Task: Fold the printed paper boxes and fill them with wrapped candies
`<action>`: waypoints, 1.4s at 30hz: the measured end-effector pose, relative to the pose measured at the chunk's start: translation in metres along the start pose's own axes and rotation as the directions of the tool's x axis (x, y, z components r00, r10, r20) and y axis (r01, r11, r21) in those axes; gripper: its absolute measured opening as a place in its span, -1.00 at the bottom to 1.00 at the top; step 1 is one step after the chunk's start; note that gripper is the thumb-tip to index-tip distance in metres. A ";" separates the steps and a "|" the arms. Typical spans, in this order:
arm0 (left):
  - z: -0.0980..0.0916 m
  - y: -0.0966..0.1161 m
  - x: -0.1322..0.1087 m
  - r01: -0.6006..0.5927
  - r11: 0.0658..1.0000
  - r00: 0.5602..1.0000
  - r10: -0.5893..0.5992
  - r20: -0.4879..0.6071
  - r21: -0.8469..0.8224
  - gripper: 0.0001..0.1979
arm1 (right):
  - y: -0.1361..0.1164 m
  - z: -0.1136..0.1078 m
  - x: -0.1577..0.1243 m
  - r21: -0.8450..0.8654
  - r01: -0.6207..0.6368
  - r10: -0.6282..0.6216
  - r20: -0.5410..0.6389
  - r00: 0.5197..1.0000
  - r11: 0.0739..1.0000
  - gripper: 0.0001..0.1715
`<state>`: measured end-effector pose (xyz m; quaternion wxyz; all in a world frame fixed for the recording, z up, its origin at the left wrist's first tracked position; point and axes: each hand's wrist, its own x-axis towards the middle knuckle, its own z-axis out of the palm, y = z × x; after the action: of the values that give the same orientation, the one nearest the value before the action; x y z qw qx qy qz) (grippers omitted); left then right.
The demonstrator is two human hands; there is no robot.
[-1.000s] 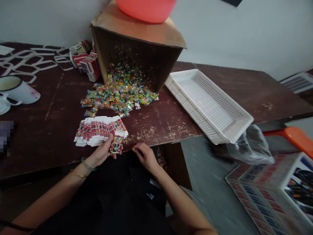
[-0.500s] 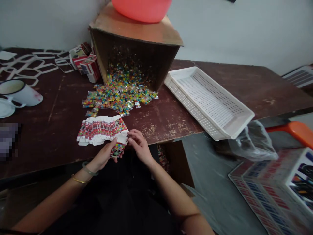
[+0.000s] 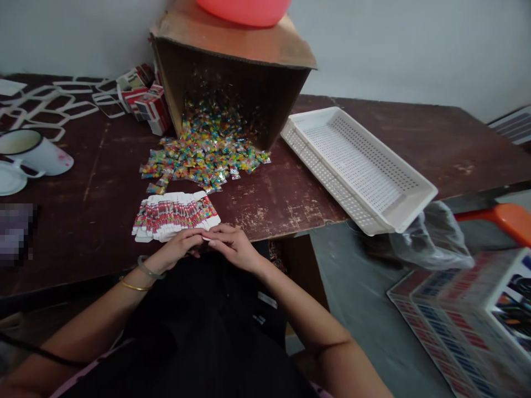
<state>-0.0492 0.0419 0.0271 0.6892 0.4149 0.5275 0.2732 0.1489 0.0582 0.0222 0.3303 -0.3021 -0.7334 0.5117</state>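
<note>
A fanned stack of flat red-and-white printed cartons (image 3: 174,216) lies on the dark wooden table (image 3: 103,182) near its front edge. My left hand (image 3: 178,251) and my right hand (image 3: 232,246) meet fingertip to fingertip just below the stack, both closed around a small flat piece that the fingers mostly hide. Beyond the stack, a heap of small colourful candy packets (image 3: 203,157) spills from a tipped cardboard box (image 3: 232,72).
A white perforated tray (image 3: 357,166) overhangs the table's right front corner. A white mug (image 3: 35,155), white cut-out frames and small red boxes (image 3: 145,102) sit at the left. A pink basin (image 3: 244,8) rests on the box. A printed carton (image 3: 468,320) stands on the floor at the right.
My right hand rose from the table's edge to join my left hand. The colourful carton held by the left hand is now hidden between both hands.
</note>
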 end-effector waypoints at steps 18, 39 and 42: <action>0.012 -0.028 -0.013 0.037 0.984 0.955 0.016 0.295 -0.172 -0.57 | -0.012 -0.026 -0.055 -0.195 -0.110 0.075 -0.183 0.980 0.975 -0.67; -0.027 -0.019 0.004 -0.011 0.988 0.991 -0.009 -0.132 -0.155 -0.31 | 0.056 -0.013 0.070 -0.812 0.159 0.114 0.266 0.957 0.562 -0.47; -0.030 -0.020 0.006 -0.002 0.987 0.992 -0.018 -0.127 -0.162 -0.32 | 0.050 0.002 0.066 -0.846 0.120 0.131 0.218 0.967 0.520 -0.51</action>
<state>-0.0769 0.0446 0.0037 0.6865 0.3371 0.5482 0.3383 0.1133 0.1232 -0.0137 0.0412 -0.3588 -0.9245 0.1218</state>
